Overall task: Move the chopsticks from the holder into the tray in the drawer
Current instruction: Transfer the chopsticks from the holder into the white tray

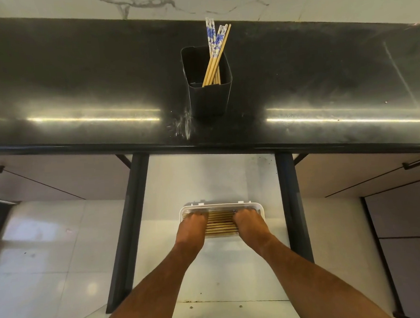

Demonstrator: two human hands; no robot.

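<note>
From the head camera, looking down, both hands are lowered into the white plastic tray [258, 208] that sits on the floor of the open drawer [212, 178]. The left hand [191, 228] covers one end of a row of wooden chopsticks [220, 224] lying crosswise in the tray, and the right hand [250, 224] covers the other end. The fingers point away from the person and down onto the sticks, apparently pressing or squaring them so they lie flat and side by side. The fingertips are hidden past the knuckles, so whether they are straight or curled round anything cannot be told. Holding both ends at once makes sense for levelling the bundle between the tray walls. Well beyond the hands and above them, on the black worktop [75, 93], stands the dark square chopstick holder [209, 99]. It still contains several chopsticks with blue-and-white patterned tops [214, 38], leaning toward its right-hand corner. By this look the task is partly done, and another reach up to the holder is probably due.
</note>
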